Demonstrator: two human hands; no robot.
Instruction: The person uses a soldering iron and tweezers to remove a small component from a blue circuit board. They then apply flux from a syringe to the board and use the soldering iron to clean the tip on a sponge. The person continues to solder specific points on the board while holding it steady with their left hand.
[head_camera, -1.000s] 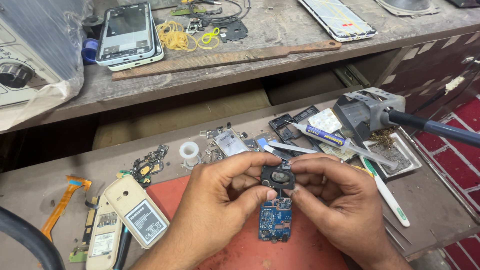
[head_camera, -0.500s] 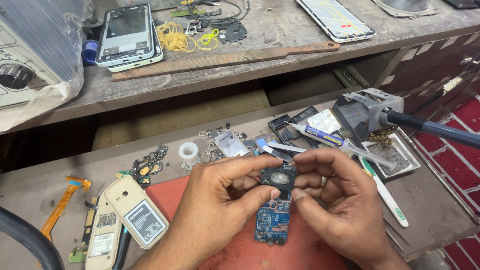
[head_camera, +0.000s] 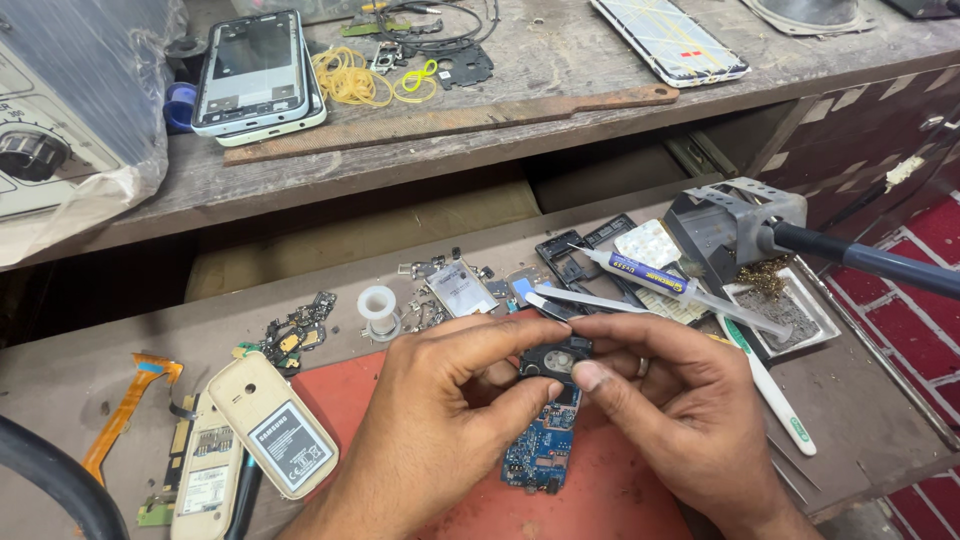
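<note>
Right now my left hand (head_camera: 440, 420) and my right hand (head_camera: 680, 420) meet over the red mat (head_camera: 620, 500), both pinching the same small phone board (head_camera: 545, 450). Fingertips of each hand press on the black speaker piece (head_camera: 555, 362) at its top end, while the blue circuit part hangs below, just above the mat. I judge the board light and stiff but fragile, with tiny parts on its face, so the bare edges and the black frame are the safest places to hold, with little force. Just left of my left hand lies a cream phone back with its battery (head_camera: 285, 445), and beside it an orange flex ribbon (head_camera: 125, 410). Beyond my fingers sit tweezers (head_camera: 585, 300), a syringe of paste (head_camera: 680, 290), a white solder spool (head_camera: 378, 308) and loose phone scraps on the table (head_camera: 90, 350). Farther right stands the grey iron holder (head_camera: 735, 225). On the upper shelf (head_camera: 560, 70) rest stacked phones (head_camera: 255, 75) and yellow rubber bands (head_camera: 350, 80).
</note>
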